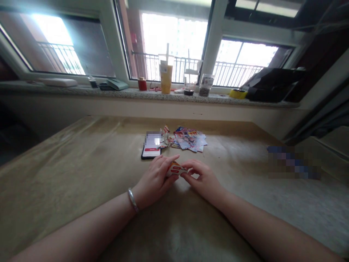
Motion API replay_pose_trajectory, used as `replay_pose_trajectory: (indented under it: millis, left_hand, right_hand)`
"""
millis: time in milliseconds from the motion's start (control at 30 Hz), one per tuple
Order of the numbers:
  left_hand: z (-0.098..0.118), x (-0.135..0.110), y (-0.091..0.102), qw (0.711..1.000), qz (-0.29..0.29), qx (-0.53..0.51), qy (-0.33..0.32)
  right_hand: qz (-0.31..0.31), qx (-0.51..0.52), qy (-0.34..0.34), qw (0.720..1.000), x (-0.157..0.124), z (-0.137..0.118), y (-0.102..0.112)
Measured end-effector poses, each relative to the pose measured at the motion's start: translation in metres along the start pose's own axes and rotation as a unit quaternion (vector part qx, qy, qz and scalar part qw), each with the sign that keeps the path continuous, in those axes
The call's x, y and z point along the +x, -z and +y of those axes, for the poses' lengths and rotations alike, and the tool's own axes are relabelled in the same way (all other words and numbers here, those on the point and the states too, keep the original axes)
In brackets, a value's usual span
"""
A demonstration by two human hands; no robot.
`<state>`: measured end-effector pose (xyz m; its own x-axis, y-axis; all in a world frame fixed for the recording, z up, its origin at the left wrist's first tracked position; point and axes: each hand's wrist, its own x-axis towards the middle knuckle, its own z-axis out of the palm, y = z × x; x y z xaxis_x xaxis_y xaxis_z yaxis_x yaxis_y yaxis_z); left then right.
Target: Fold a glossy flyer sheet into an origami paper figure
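Left hand [156, 175], right hand [205, 178] pinch white-orange paper piece [175, 169], short of tan surface [81, 174] far edge (likely folding); next calls for steady crease.

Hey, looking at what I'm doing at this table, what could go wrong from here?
The small printed paper held between your left hand and right hand might crease or tear if they pull apart. Your left hand is close to the near end of the phone, so a forward push could knock it. The loose pile of pictures might slide or scatter if brushed.
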<state>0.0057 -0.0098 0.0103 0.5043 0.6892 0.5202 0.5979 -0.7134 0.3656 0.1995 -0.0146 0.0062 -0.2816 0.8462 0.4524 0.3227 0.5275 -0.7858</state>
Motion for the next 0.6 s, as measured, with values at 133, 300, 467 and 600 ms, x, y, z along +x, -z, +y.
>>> replay_pose_trajectory:
  millis: [133, 300, 467, 600]
  left_hand:
    - [0.0, 0.002, 0.0, 0.999, -0.031, -0.003, -0.015]
    - [0.004, 0.005, 0.0, 0.998, -0.065, -0.014, -0.007]
    - [0.004, 0.011, 0.003, 0.994, -0.039, -0.085, 0.061]
    - [0.005, 0.022, 0.01, 0.985, -0.055, -0.085, 0.139]
  right_hand:
    - [-0.015, 0.027, -0.069, 0.997, 0.005, -0.004, -0.001]
    - [-0.039, -0.051, -0.117, 0.991, 0.011, -0.015, -0.004]
    - [-0.053, -0.142, -0.112, 0.982, 0.021, -0.023, -0.001]
    - [-0.025, -0.17, -0.102, 0.98, 0.03, -0.017, 0.0]
